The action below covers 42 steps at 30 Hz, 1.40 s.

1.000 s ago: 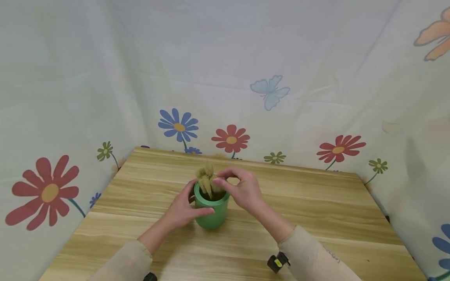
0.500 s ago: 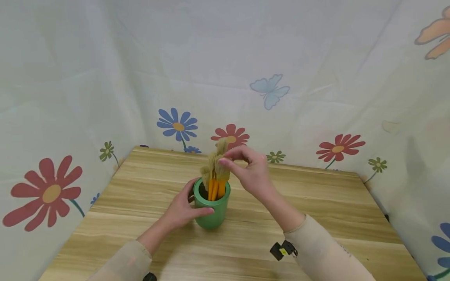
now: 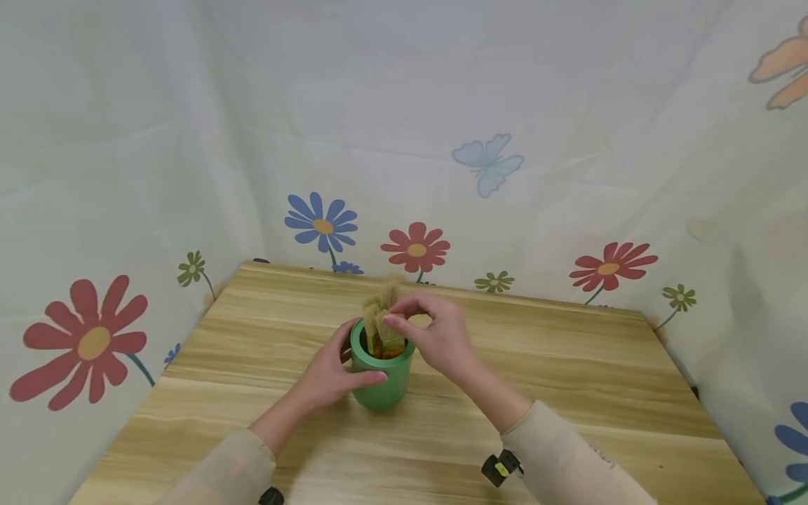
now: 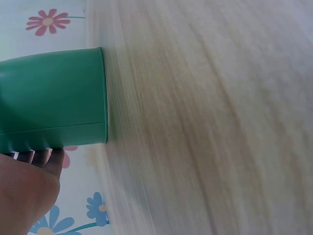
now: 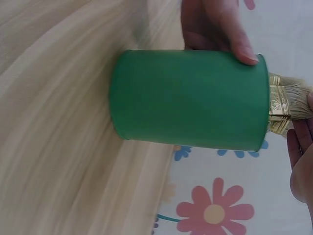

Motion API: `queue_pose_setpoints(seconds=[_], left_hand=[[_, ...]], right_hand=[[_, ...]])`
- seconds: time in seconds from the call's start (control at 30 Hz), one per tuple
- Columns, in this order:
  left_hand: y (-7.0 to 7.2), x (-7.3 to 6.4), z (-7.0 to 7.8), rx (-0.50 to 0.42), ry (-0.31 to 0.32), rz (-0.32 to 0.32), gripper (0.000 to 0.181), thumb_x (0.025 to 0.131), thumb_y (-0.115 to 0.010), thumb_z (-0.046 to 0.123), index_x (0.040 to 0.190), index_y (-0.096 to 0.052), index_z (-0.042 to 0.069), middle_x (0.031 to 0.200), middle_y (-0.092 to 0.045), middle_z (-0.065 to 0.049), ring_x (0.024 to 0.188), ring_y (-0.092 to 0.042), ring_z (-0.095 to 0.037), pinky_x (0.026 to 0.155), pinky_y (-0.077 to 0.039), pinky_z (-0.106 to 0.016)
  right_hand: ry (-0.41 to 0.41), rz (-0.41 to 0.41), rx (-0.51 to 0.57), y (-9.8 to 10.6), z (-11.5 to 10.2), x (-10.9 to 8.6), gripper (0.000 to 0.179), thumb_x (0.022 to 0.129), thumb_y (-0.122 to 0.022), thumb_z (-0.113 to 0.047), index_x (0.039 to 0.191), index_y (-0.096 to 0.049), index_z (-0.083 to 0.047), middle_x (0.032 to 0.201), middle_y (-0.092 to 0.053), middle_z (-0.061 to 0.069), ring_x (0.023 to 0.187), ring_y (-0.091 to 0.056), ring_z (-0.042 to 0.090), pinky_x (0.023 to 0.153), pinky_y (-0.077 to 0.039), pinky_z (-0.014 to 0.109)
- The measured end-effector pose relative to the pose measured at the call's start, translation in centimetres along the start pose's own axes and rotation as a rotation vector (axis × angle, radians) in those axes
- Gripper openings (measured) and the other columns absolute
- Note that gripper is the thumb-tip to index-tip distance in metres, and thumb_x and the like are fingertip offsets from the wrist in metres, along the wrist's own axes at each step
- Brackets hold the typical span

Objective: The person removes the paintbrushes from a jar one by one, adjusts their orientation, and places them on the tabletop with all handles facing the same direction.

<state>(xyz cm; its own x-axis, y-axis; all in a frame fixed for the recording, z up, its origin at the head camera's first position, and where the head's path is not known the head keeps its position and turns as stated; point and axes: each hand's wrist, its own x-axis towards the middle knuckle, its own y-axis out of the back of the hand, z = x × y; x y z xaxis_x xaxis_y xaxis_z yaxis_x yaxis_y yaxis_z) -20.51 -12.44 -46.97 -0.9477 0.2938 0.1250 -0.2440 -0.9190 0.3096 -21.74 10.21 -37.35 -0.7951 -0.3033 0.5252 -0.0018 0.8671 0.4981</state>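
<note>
A green cylindrical pot (image 3: pixel 383 387) stands upright on the wooden table. My left hand (image 3: pixel 325 373) grips its left side, with the thumb across the front. Several paintbrushes (image 5: pixel 279 103) stand in the pot, bristles up, their gold ferrules showing just past the rim in the right wrist view. Pale bristles (image 3: pixel 374 312) cluster above the pot's mouth. With thumb and fingertips, my right hand (image 3: pixel 442 338) pinches the bristles of a brush on the right side of that cluster. The handles are mostly hidden inside the pot.
The wooden table (image 3: pixel 568 379) reaches back to a pale cloth backdrop (image 3: pixel 404 105) printed with flowers and butterflies. Black wrist devices (image 3: pixel 501 468) are strapped at both forearms, near the table's front.
Half a second ago the right hand held the brushes higher, with orange handles showing above the rim; now they are lowered back into the pot. The left hand keeps its hold.
</note>
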Motion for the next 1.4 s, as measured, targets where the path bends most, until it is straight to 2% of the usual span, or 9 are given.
queue_pose_setpoints(seconds=[0.2, 0.43, 0.6, 0.8, 1.03, 1.3, 1.4], left_hand=[[0.0, 0.0, 0.2, 0.021, -0.008, -0.004, 0.1, 0.085, -0.094, 0.035, 0.165, -0.035, 0.021, 0.162, -0.048, -0.006, 0.149, -0.047, -0.033, 0.124, -0.037, -0.059], [0.0, 0.0, 0.5, 0.018, -0.015, 0.001, 0.1, 0.085, -0.094, 0.034, 0.165, -0.036, 0.021, 0.162, -0.049, -0.006, 0.15, -0.046, -0.033, 0.124, -0.038, -0.059], [0.1, 0.1, 0.4, 0.018, -0.006, 0.001, 0.1, 0.085, -0.094, 0.035, 0.165, -0.035, 0.021, 0.162, -0.048, -0.006, 0.151, -0.045, -0.034, 0.124, -0.038, -0.059], [0.1, 0.1, 0.1, 0.022, 0.0, 0.002, 0.099, 0.085, -0.093, 0.036, 0.164, -0.035, 0.022, 0.162, -0.048, -0.006, 0.151, -0.045, -0.034, 0.124, -0.037, -0.059], [0.0, -0.1, -0.2, 0.007, 0.006, 0.001, 0.098, 0.086, -0.093, 0.036, 0.165, -0.035, 0.024, 0.163, -0.046, -0.005, 0.15, -0.045, -0.034, 0.123, -0.039, -0.06], [-0.2, -0.2, -0.2, 0.002, 0.004, -0.009, 0.098, 0.087, -0.092, 0.036, 0.165, -0.035, 0.024, 0.163, -0.047, -0.005, 0.15, -0.046, -0.035, 0.124, -0.038, -0.061], [-0.2, -0.2, -0.1, 0.003, 0.012, -0.006, 0.098, 0.086, -0.093, 0.036, 0.165, -0.035, 0.024, 0.162, -0.048, -0.005, 0.149, -0.046, -0.035, 0.124, -0.037, -0.061]], right_hand=[[-0.015, -0.04, 0.0, -0.3, 1.0, -1.0, 0.017, 0.091, -0.088, -0.021, 0.104, -0.079, -0.013, 0.097, -0.078, -0.005, 0.091, -0.071, 0.01, 0.081, -0.064, 0.035], [0.011, -0.047, -0.019, 0.6, 1.3, -1.9, 0.036, 0.086, -0.092, -0.021, 0.118, -0.077, -0.013, 0.11, -0.078, -0.002, 0.102, -0.073, 0.015, 0.091, -0.064, 0.039], [-0.041, -0.078, 0.012, 1.1, 1.5, -2.3, 0.043, 0.087, -0.091, -0.021, 0.126, -0.075, -0.013, 0.117, -0.078, -0.001, 0.108, -0.074, 0.015, 0.099, -0.062, 0.042], [-0.034, -0.121, 0.008, 0.6, 1.8, -2.3, 0.033, 0.091, -0.088, -0.02, 0.12, -0.076, -0.011, 0.11, -0.079, -0.001, 0.102, -0.075, 0.013, 0.092, -0.064, 0.039], [-0.003, -0.124, 0.063, 0.0, 1.8, -2.3, 0.018, 0.093, -0.086, -0.013, 0.108, -0.077, -0.01, 0.096, -0.076, -0.002, 0.09, -0.072, 0.012, 0.084, -0.064, 0.052], [-0.092, -0.086, 0.091, 0.8, 0.6, -2.0, 0.014, 0.096, -0.083, -0.015, 0.108, -0.077, -0.011, 0.098, -0.076, -0.002, 0.096, -0.071, 0.015, 0.087, -0.062, 0.035], [-0.092, -0.066, 0.127, 1.2, 0.0, -1.5, 0.014, 0.097, -0.081, -0.014, 0.109, -0.077, -0.009, 0.099, -0.076, 0.001, 0.097, -0.072, 0.017, 0.092, -0.062, 0.039]])
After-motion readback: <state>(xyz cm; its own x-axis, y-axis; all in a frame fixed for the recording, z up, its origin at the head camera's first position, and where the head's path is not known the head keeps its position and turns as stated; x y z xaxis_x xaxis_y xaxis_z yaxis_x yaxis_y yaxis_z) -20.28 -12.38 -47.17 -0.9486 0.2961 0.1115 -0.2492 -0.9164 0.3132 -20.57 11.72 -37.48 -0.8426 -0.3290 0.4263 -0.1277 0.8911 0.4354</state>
